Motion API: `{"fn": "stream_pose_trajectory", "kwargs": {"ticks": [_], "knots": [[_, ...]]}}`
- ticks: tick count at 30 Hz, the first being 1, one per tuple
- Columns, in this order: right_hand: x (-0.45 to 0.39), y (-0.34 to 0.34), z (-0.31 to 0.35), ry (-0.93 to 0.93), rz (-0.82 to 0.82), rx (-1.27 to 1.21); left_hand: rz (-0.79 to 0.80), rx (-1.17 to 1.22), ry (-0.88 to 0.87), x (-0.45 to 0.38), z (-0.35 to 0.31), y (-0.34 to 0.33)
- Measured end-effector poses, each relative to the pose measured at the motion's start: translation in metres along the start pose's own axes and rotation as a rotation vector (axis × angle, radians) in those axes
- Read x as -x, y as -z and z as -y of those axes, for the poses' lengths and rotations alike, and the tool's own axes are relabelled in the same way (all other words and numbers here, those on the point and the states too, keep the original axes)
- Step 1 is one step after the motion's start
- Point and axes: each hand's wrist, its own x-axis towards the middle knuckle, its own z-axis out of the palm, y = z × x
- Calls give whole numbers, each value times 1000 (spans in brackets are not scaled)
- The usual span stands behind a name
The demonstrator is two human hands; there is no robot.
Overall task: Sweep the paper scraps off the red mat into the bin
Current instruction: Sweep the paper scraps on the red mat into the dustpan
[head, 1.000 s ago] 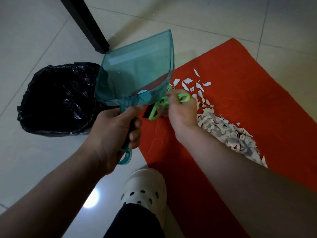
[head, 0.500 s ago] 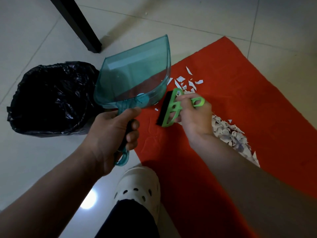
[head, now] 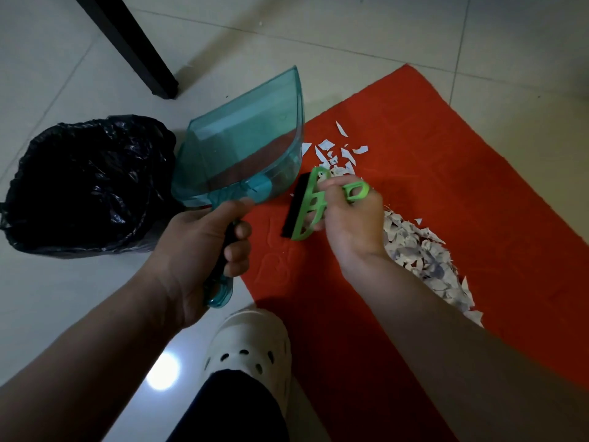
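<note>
A teal dustpan (head: 245, 154) is gripped by the left hand (head: 197, 250) beside the bin (head: 86, 183), while a green brush (head: 314, 204) is clutched by the right hand (head: 349, 224). Paper scraps (head: 424, 260) are heaped on the red mat (head: 446, 186) just beyond that hand, partly hidden by its forearm.

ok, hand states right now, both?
Left hand: grips the translucent teal plastic dustpan by its handle.
Right hand: grips the green plastic hand brush.

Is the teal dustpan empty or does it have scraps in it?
Empty: the dustpan is see-through and no paper scraps show inside; they lie on the red mat.
</note>
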Motion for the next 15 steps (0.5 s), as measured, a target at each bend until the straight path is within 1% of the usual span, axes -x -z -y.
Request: {"fn": "stream_pose_trajectory", "kwargs": {"ticks": [3,5,7,11,13,15], "knots": [[3,-8,-1,-86,159,80,7,33,26,1,0,-2],[3,-11,-4,-132,193,107,7,44,39,1,0,-2],[1,-8,-7,-112,114,117,2,51,45,1,0,-3],[-2,3,-12,61,-108,131,-7,67,51,1,0,-1],[-3,4,-12,131,-137,109,-9,69,54,1,0,-2],[-3,-2,-7,130,-86,66,-8,70,56,1,0,-2]]}}
